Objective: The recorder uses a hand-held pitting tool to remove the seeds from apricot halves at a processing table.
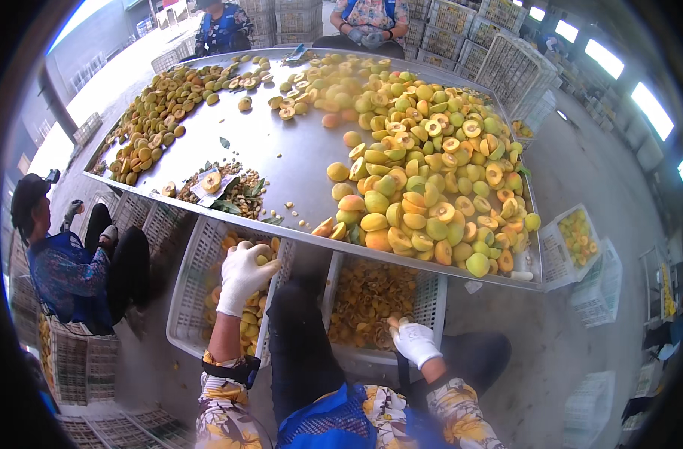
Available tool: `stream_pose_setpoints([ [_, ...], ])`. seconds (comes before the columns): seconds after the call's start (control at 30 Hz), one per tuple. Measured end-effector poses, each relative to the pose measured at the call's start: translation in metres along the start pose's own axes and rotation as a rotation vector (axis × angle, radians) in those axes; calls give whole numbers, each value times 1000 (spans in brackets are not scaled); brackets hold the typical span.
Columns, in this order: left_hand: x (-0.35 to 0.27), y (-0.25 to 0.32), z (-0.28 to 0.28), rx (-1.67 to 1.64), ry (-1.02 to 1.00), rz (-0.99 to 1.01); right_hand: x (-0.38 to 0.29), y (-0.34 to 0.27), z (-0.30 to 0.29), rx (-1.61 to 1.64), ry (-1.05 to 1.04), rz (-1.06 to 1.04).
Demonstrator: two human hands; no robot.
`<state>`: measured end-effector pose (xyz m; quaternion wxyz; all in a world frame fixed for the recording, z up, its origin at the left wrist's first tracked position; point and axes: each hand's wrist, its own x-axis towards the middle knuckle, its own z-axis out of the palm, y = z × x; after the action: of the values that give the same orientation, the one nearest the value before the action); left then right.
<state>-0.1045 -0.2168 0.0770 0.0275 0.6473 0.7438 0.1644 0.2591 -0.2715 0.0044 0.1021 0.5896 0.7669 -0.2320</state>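
My left hand (246,276), in a white glove, is above the left plastic crate (184,303). A yellow-green piece of stone fruit (262,260) shows between its thumb and fingers. Cut yellow fruit (251,322) lies in that crate below. My right hand (415,341), also gloved in white, is at the near right part of the second crate (440,303). Something small and tan (396,322) shows at its fingertips; whether it is a tool handle or bare fingers is unclear. Brownish-orange fruit scraps (369,297) fill much of this crate.
A metal table (251,126) carries a large heap of halved stone fruit (431,168), a smaller heap (161,112) and a pile of pits (240,193) with leaves. A co-worker (72,252) sits at left; two people sit opposite. Stacked crates (515,73) stand behind.
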Motion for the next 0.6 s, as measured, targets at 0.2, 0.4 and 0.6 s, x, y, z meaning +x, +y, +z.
stream_pose_setpoints([
  [0.2,87,75,48,44,-209,61,2,3,10,509,250,30],
  [0.4,115,81,97,-60,-369,15,-12,-7,-33,1505,16,123],
  [0.6,118,83,100,-167,-321,-142,-24,-16,-41,1590,-36,189],
])
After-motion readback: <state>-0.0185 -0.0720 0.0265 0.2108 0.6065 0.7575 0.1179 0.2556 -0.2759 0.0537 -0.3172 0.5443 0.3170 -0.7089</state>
